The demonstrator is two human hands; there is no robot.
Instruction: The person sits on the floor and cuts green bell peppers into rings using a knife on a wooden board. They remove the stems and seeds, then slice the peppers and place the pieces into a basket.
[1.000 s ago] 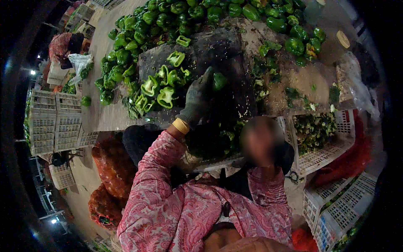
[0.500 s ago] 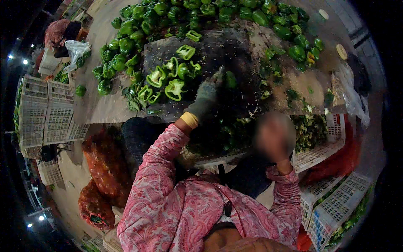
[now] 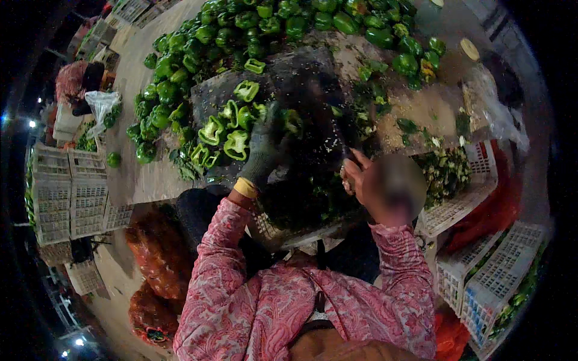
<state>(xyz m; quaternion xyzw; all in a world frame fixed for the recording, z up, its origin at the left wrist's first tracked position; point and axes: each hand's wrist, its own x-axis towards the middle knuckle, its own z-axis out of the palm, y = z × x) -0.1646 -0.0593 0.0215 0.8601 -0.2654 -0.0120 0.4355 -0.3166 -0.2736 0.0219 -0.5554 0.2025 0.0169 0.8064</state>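
Observation:
My left hand [image 3: 264,150], in a grey-green glove with a yellow cuff, curls against a green bell pepper [image 3: 293,123] over the dark cutting surface [image 3: 301,66]. Shadow hides part of this grip. Just left of the glove lie several cut pieces of green pepper [image 3: 212,130], pale insides showing. My bare right hand [image 3: 359,178] is closed on a slim dark tool that looks like a knife [image 3: 343,141], pointing up toward the pepper. A blurred patch covers part of this hand.
Whole green peppers [image 3: 229,36] are heaped along the far side. Trimmings [image 3: 448,168] fill a white crate at right; another crate [image 3: 289,240] sits below the table edge. Stacked crates [image 3: 54,186] and red mesh sacks [image 3: 158,253] stand at left. Clear plastic [image 3: 497,114] hangs at the right corner.
My left hand has drawn back and left, next to the cut pieces, and the whole pepper has shifted left with it. My right hand has moved up and left toward the cutting surface.

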